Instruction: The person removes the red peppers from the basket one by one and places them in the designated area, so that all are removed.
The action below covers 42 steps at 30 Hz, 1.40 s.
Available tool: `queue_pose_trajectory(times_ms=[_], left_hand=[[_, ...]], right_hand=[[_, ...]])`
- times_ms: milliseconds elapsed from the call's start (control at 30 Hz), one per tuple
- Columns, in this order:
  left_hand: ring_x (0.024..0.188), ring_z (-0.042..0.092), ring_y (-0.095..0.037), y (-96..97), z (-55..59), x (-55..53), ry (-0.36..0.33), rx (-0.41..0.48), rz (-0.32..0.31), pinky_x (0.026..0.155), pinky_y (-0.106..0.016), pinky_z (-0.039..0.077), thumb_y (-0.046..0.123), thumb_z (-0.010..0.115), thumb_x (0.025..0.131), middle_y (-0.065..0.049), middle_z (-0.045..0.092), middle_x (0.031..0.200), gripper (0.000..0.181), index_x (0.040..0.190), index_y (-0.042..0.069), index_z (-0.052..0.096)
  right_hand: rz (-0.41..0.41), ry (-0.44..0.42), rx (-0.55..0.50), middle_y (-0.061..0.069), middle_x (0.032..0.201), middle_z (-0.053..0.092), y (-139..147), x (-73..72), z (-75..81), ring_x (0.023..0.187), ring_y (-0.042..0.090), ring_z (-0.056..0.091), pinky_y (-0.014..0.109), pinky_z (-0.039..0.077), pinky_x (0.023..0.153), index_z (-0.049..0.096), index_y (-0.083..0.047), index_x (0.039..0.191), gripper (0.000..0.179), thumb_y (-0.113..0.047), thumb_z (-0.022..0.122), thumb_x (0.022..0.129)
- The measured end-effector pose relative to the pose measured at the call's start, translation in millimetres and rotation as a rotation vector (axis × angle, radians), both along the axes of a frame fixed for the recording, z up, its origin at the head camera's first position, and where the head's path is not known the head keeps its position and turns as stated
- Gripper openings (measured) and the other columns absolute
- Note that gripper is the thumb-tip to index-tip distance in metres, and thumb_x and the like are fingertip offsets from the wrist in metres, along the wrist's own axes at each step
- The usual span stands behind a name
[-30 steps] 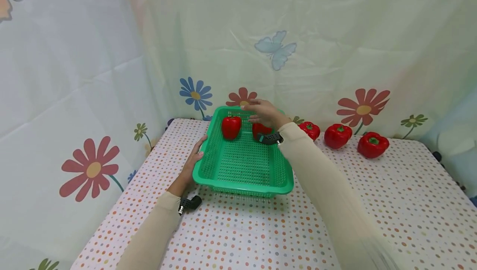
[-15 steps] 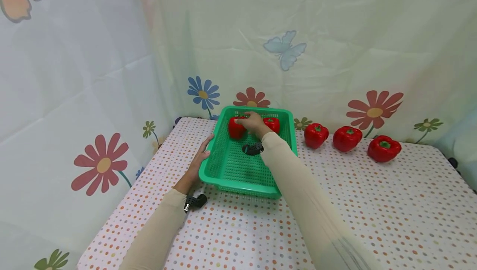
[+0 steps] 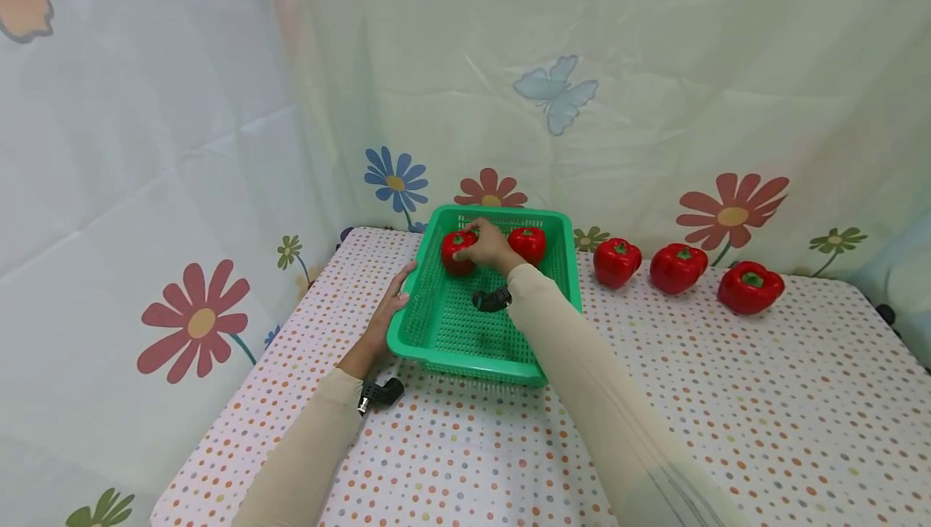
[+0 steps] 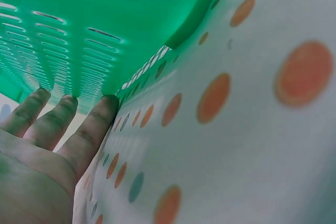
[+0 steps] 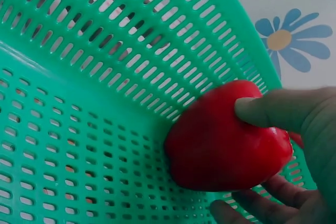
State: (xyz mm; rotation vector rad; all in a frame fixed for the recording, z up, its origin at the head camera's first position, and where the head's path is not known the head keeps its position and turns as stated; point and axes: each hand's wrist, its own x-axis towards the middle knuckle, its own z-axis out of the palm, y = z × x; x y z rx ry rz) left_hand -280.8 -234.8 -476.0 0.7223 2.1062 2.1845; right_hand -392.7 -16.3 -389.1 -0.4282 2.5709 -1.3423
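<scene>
A green plastic basket (image 3: 465, 369) with slotted walls stands on the table. Inside it, at the far left corner, my right hand (image 3: 489, 249) grips a red bell pepper (image 5: 220, 140), thumb on one side and fingers around the other. A second red bell pepper (image 3: 527, 244) sits in the far right part of the basket, just beyond the right wrist. My left hand (image 3: 385, 313) lies along the outside of the basket's left wall. In the left wrist view its straight fingers (image 4: 86, 135) touch the slotted wall (image 4: 79, 51).
To the right of the basket, a red bell pepper (image 3: 617, 263), another red pepper (image 3: 678, 268) and a third red pepper (image 3: 751, 288) stand in a row on the dotted tablecloth (image 3: 727, 398). A flowered curtain (image 3: 436, 66) hangs behind and at the left.
My right hand has moved left from above the right pepper in the basket to the left one. That pepper now shows its green stem upward. The left hand stays at the basket wall.
</scene>
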Motion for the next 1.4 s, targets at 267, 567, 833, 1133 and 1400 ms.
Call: queue_pose_trajectory(times_ms=[267,567,833,1133,1400], left_hand=[[0.146,0.017,-0.041,-0.2,0.0,0.3,-0.001,0.031,-0.017,0.108,-0.04,0.031,0.024,0.03,0.099,-0.014,0.005,0.165,0.065,0.159,0.016,0.007],[0.146,0.018,-0.041,2.9,-3.4,-2.4,-0.004,0.025,-0.011,0.108,-0.042,0.031,0.026,0.032,0.098,-0.014,0.006,0.164,0.067,0.159,0.017,0.008],[0.143,0.022,-0.04,0.8,-5.3,-5.4,0.011,0.043,-0.022,0.104,-0.03,0.037,0.023,0.03,0.098,-0.017,0.008,0.163,0.065,0.159,0.017,0.008],[0.145,0.018,-0.039,3.2,-2.5,-3.0,-0.003,0.033,-0.019,0.106,-0.033,0.032,0.021,0.03,0.098,-0.015,0.006,0.164,0.065,0.159,0.016,0.008],[0.143,0.021,-0.04,3.3,2.6,3.3,-0.002,0.035,0.007,0.105,-0.034,0.034,0.024,0.031,0.098,-0.016,0.008,0.164,0.066,0.159,0.016,0.008]], right_hand=[[0.029,-0.095,-0.047,0.017,0.148,0.038,-1,-1.6,-2.8,0.13,0.037,0.041,0.049,0.046,0.103,0.04,-0.014,0.146,0.067,-0.009,0.071,0.087],[0.059,-0.059,-0.051,0.015,0.143,0.043,7,0.3,-1.5,0.126,0.035,0.044,0.048,0.049,0.099,0.042,-0.014,0.14,0.065,-0.01,0.074,0.084],[0.024,-0.047,-0.1,0.015,0.141,0.045,18,0.7,15.8,0.122,0.033,0.046,0.047,0.054,0.089,0.042,-0.015,0.141,0.066,-0.015,0.075,0.084],[0.04,-0.031,-0.211,0.013,0.142,0.044,46,15.4,51.8,0.127,0.033,0.044,0.05,0.055,0.088,0.043,-0.014,0.139,0.063,-0.015,0.075,0.085],[0.034,-0.033,-0.245,0.017,0.139,0.044,98,40.0,80.9,0.122,0.035,0.048,0.045,0.056,0.089,0.041,-0.016,0.142,0.061,-0.016,0.071,0.088]])
